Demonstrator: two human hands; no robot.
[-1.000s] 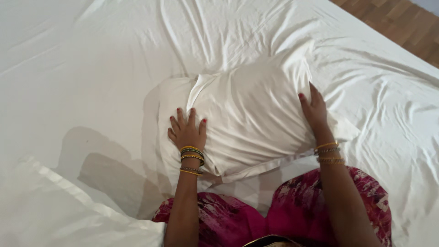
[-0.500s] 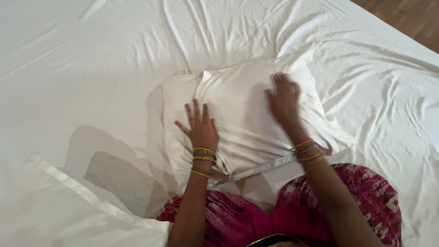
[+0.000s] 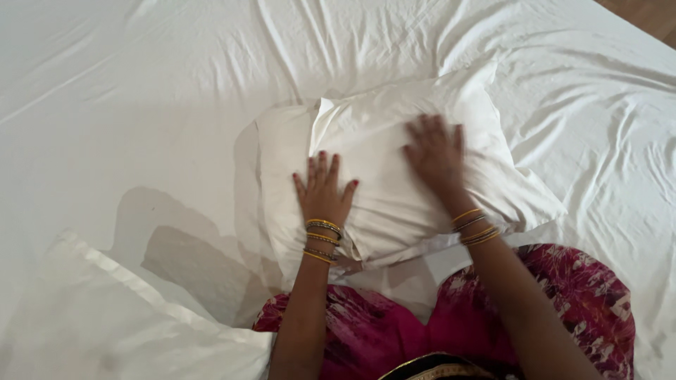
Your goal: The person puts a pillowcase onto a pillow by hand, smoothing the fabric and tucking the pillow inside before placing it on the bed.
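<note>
A white pillow (image 3: 394, 134) in a white pillowcase lies on the bed in front of me. My left hand (image 3: 324, 188) rests flat on its near left part, fingers spread, with gold bangles at the wrist. My right hand (image 3: 435, 151) lies palm down on the pillow's middle, fingers apart and blurred by motion, bangles at the wrist too. Neither hand grips anything. The pillowcase's open edge (image 3: 415, 248) is folded near my lap.
A wrinkled white sheet (image 3: 176, 91) covers the bed all around. A second white pillow (image 3: 105, 317) lies at the near left corner. My pink patterned clothing (image 3: 563, 295) shows at the bottom. A strip of wooden floor (image 3: 651, 17) shows at the top right.
My right hand has slid from the pillow's right edge leftward onto its middle. My left hand has stayed flat on the near left part.
</note>
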